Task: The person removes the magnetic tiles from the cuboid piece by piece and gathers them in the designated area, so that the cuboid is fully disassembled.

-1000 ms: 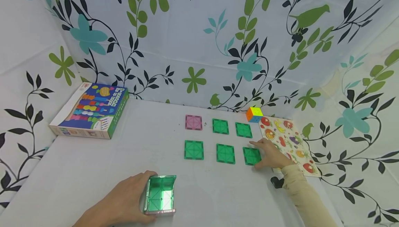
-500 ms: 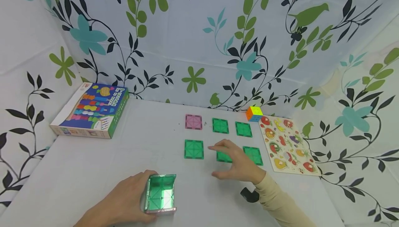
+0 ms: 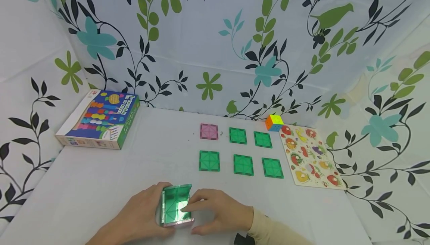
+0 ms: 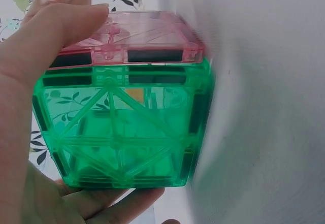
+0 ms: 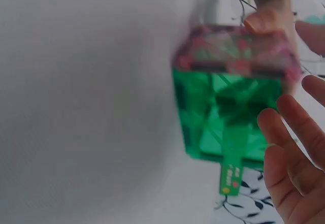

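White table [image 3: 144, 163], leaf-print curtain [image 3: 201, 43] behind; left hand [image 3: 141, 209] pinches translucent green-and-pink plastic tile box [image 3: 173, 200] at near side, thumb on pink panel [image 4: 152, 28], fingers opposite, right hand [image 3: 221, 209] beside it, fingers loosely spread. Probably light, stiff, slick, may pop apart: hold across opposite sides. Left wrist view shows pink panel's face, head view mainly its edge.
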The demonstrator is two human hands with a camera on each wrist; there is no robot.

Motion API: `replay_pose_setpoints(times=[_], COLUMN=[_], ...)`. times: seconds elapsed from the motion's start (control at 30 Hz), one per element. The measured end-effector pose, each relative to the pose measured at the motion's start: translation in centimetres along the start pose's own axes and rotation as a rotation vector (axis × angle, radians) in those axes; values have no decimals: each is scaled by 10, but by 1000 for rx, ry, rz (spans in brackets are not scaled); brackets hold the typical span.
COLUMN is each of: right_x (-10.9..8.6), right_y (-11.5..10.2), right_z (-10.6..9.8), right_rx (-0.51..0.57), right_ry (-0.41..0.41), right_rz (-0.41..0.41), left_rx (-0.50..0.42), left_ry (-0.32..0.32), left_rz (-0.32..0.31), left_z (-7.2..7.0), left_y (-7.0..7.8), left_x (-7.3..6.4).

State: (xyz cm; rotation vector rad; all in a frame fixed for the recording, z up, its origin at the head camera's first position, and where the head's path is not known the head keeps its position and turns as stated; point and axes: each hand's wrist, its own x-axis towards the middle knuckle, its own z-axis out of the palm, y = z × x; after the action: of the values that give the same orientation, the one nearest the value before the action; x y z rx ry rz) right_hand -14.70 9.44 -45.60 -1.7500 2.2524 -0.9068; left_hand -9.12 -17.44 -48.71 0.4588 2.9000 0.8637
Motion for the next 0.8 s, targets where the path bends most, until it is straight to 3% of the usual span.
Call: replay_pose_setpoints(times=[0.17,0.3,0.43,0.67,0.8], right_x=[3,3,3,3,3], right_y=[-1,0,1,1,2], right_z=[16,23,26,29,31], right_rx=[-14,-58,-109,-167,-158], right_ry=[-22,35,87,108,124], right_rz=[-50,-118,-164,-172,-181], left_rx=[-27,-143,-223,-196,-195], left_ry=[12,-18,-7,36,32], left_rz=[5,-17,15,117,121], left_z=[0,-6,-13,-15,-13], left_y=[-1,-3,-6,-12,-15], left_x=[-3,-6,-8,-8,-7])
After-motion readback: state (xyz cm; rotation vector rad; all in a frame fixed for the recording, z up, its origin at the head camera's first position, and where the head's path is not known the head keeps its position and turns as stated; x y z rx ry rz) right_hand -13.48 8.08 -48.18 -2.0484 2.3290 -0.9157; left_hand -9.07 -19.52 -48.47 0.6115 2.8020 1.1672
